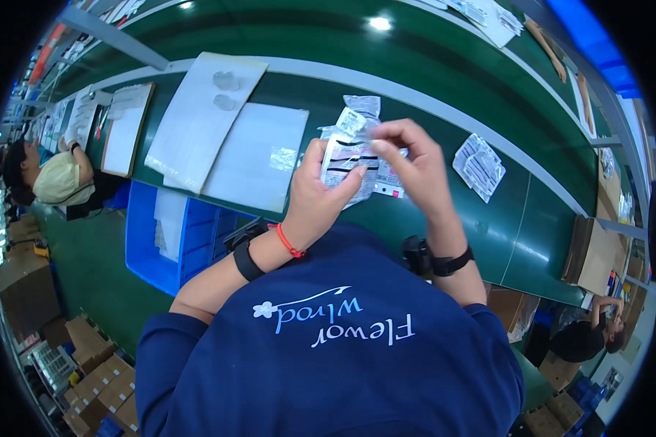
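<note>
My left hand (pixel 315 195) grips a white printed pouch (pixel 337 169) with dark bars, its thumb lying across the front. At the pouch's top edge, my right hand (pixel 417 169) has thumb and index finger closed together, slightly blurred; what they pinch is hard to make out. A small pale packet (pixel 351 121) shows above the pouch, between the hands. Behind it lies another silvery pouch (pixel 364 106). Partly covered by my hands, a pouch with a pink patch (pixel 391 183) shows beneath. To the right, several printed pouches (pixel 479 167) lie overlapping on the green bench (pixel 521 218).
Left of my hands, two pale sheets (pixel 259 156) overlap on the bench, with clear lumps (pixel 226 91) on the upper one. A blue crate (pixel 149 247) stands below the bench edge. Co-workers sit at far left (pixel 65 175) and far right (pixel 583 331). Cardboard boxes (pixel 106 390) are stacked lower left.
</note>
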A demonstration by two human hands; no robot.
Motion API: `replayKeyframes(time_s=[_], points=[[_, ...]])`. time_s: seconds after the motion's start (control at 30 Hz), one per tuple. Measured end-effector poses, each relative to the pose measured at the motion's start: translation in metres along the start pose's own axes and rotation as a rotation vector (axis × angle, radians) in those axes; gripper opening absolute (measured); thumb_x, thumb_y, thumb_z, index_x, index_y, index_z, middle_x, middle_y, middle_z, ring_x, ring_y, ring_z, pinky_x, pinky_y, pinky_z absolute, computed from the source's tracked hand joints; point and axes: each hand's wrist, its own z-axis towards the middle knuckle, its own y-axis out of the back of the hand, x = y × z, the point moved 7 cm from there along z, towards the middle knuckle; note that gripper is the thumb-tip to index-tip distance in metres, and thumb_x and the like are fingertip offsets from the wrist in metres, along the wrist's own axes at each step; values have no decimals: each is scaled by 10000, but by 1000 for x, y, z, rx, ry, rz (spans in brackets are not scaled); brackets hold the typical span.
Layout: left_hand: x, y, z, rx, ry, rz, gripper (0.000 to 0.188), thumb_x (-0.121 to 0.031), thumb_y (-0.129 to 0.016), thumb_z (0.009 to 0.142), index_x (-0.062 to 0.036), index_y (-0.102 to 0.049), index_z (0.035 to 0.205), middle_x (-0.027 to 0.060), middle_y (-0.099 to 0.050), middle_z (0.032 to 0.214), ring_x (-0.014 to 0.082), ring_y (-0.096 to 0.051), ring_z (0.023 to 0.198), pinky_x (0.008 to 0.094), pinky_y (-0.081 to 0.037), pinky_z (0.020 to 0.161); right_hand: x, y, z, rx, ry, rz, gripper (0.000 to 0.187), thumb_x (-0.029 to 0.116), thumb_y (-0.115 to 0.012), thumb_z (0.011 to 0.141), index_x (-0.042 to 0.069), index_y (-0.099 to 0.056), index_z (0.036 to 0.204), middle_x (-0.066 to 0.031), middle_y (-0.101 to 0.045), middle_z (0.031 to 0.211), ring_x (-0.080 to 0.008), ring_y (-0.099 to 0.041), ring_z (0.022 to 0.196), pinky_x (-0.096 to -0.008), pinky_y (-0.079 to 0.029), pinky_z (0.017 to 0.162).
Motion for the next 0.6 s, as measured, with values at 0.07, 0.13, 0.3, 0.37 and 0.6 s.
replayKeyframes(time_s=[0.07, 0.13, 0.3, 0.37, 0.6], points=[[3, 0, -1, 12, -17, 56, 255, -107, -690, 835, -18, -521, 1005, 95, -651, 887, 128, -630, 777, 287, -499, 663, -3, -6, -4, 1, 52, -94, 77, 53, -597, 903, -12, -631, 924, -26, -612, 831, -98, -556, 770, -240, -452, 735], [2, -4, -4, 30, -34, 70, 254, -108, -690, 835, -20, -523, 1006, 94, -652, 883, 135, -632, 771, 287, -498, 662, -7, -10, -7, -137, 40, -30, 68, 49, -597, 894, -12, -628, 903, -37, -606, 837, -109, -560, 761, -243, -450, 719], [0, -7, -5, 54, -15, 127, 267, -105, -686, 828, -16, -527, 1023, 111, -662, 860, 172, -647, 745, 303, -501, 660, 4, -12, -8, -180, 89, -132, 55, 36, -596, 887, -12, -622, 890, -60, -609, 832, -137, -570, 746, -254, -460, 698], [1, -7, -6, 69, -20, 101, 279, -106, -685, 822, -10, -526, 1031, 123, -665, 849, 187, -653, 734, 308, -504, 663, 11, -9, -7, -167, 133, -198, 50, 25, -592, 883, -14, -622, 889, -75, -616, 837, -158, -585, 750, -259, -468, 688], [7, -13, -10, 141, 35, 79, 325, -114, -689, 813, -2, -512, 1062, 127, -664, 861, 182, -654, 749, 305, -506, 679, 19, 1, 0, -24, 290, -319, 51, 13, -595, 873, -9, -639, 889, -90, -637, 850, -177, -621, 787, -270, -485, 693]])
